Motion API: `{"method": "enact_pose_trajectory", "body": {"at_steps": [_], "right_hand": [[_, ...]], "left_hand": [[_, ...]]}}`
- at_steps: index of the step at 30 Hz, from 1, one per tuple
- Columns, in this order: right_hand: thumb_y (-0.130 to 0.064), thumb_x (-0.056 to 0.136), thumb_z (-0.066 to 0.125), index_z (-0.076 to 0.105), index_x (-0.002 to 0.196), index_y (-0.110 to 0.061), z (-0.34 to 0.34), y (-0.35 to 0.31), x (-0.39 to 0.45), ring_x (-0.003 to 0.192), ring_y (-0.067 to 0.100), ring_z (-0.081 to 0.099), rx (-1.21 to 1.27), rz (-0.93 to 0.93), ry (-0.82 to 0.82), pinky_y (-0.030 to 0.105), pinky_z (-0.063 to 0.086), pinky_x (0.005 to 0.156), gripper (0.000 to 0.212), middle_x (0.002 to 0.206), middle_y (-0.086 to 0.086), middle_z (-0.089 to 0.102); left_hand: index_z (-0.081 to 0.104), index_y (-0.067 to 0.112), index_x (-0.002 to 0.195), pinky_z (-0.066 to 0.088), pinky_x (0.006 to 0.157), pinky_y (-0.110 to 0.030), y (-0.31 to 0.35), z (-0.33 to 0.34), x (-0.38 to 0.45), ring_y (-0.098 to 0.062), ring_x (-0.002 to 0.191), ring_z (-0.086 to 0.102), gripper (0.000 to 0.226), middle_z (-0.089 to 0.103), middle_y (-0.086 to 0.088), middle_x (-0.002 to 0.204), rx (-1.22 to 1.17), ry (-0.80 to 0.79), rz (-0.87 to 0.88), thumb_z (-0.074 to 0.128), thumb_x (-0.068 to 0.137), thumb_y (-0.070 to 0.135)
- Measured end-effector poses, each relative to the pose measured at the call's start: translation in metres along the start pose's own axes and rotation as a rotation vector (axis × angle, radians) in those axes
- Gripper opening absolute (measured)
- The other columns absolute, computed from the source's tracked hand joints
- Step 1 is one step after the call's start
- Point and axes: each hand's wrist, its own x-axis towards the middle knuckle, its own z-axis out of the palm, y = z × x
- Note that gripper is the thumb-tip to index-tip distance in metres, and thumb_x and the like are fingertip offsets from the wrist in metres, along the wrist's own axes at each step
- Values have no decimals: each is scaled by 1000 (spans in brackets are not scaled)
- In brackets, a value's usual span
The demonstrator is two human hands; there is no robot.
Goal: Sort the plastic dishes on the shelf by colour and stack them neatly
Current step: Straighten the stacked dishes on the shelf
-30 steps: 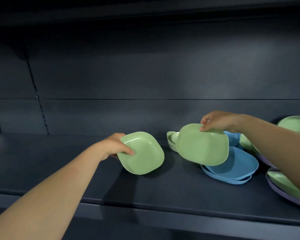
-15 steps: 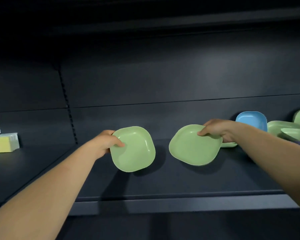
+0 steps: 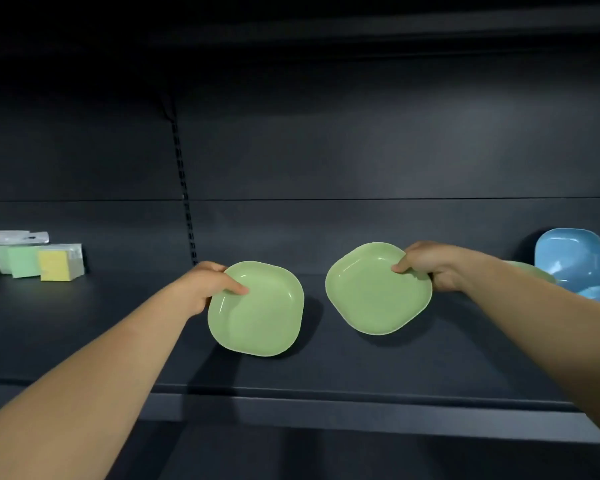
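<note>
Left hand [image 3: 206, 289]: thumb over the rim of a green plate [image 3: 257, 310], pinching it, tilted above mid-shelf [image 3: 326, 368]. Right hand [image 3: 430, 268]: pinches the far rim of a second green plate [image 3: 374, 292], a clear gap apart. Blue dishes [image 3: 570, 261]: far right, by the back panel. Sponge packs [image 3: 37, 259]: far left. Bare shelf runs to the front edge.

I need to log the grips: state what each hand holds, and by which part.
Left hand grips a green plate by its left rim, thumb on top. Right hand grips another green plate by its upper-right rim.
</note>
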Motion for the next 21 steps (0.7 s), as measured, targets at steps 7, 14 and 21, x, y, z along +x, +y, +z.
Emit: {"method": "enact_pose_trajectory", "body": {"at_steps": [7, 14, 21], "right_hand": [[-5, 97, 49, 54, 115, 1, 62, -23, 13, 88, 28, 62, 72, -24, -24, 34, 51, 68, 20, 102, 15, 64], [-6, 96, 49, 57, 119, 0, 125, -33, 28, 102, 29, 62, 93, -2, 91, 37, 51, 87, 25, 115, 16, 65], [-3, 95, 48, 58, 121, 1, 184, -37, 31, 94, 30, 60, 150, 40, 197, 30, 47, 68, 28, 112, 17, 65]], "left_hand": [[67, 4, 96, 53, 71, -34, -30, -43, 25, -27, 84, 68, 26, 71, -11, 92, -50, 32, -35, 78, 72, 1], [68, 4, 99, 54, 71, -32, -68, -85, 60, -26, 84, 69, 28, 72, -11, 95, 52, 0, 28, 77, 73, 1], [69, 11, 89, 55, 76, -33, -95, -111, 83, -25, 86, 69, 23, 72, -8, 90, 135, -89, 99, 79, 70, 5]]}}
